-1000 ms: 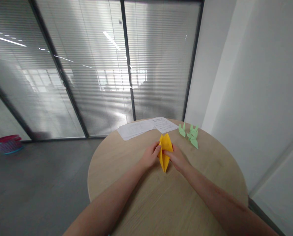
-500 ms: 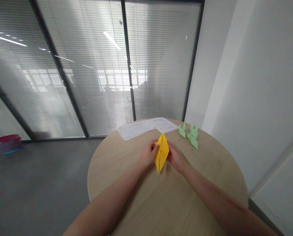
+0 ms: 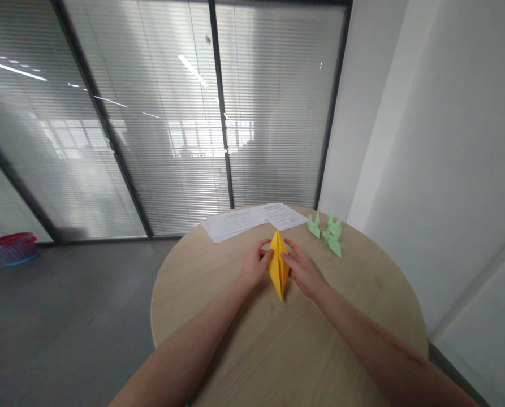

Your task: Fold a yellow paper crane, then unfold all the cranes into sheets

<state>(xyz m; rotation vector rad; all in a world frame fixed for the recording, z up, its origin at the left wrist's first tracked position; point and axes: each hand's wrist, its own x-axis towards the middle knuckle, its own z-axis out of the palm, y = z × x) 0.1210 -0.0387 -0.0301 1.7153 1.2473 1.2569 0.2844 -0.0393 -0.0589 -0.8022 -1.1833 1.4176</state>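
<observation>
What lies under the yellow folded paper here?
The yellow folded paper rests on the round wooden table, with the left hand and right hand touching its sides. Whether anything sits between paper and tabletop is covered from view.

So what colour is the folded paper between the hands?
The folded paper is yellow-orange, clearest in the head view.

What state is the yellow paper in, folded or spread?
Folded: the yellow paper is a narrow pointed shape with a centre crease.

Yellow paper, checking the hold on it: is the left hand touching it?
Touching. The head view shows the left hand pressing its fingers against the yellow paper, with no gap.
</observation>
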